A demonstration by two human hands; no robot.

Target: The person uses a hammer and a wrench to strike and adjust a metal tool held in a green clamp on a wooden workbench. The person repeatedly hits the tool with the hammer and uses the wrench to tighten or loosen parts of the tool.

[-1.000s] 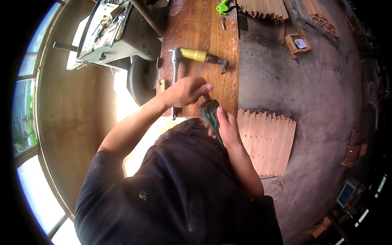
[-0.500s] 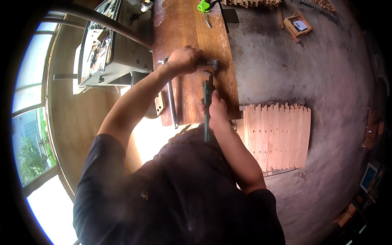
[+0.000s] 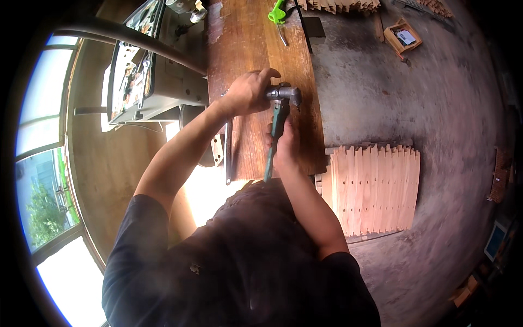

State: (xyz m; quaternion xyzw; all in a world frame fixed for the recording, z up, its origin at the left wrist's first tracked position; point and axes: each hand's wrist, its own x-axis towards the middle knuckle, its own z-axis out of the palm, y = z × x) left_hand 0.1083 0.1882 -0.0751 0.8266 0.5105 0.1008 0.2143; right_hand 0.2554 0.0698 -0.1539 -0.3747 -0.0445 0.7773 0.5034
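Over the wooden bench, my left hand [image 3: 248,92] is closed round one end of a grey, L-shaped metal tool head [image 3: 285,94]. Its bent end sticks out to the right; the part inside my hand is hidden. My right hand [image 3: 287,146] grips a green-handled pipe wrench [image 3: 278,117], with its handle pointing back toward me. The wrench's jaw end is up against the metal head, just right of my left fingers. A long metal bar [image 3: 228,152] lies along the bench's left edge, below my left wrist; whether it joins the metal head I cannot tell.
The worn wooden bench [image 3: 239,43] runs away from me. A bright green air blow gun [image 3: 277,15] lies at its far end. Stacked notched wooden slats [image 3: 376,188] stand right of it, and a small wooden box [image 3: 403,36] sits farther off. At left is a machine cabinet [image 3: 163,82].
The wrench has moved up and its jaw now meets the metal head. My left hand has turned, showing more of the metal head. The view has shifted slightly.
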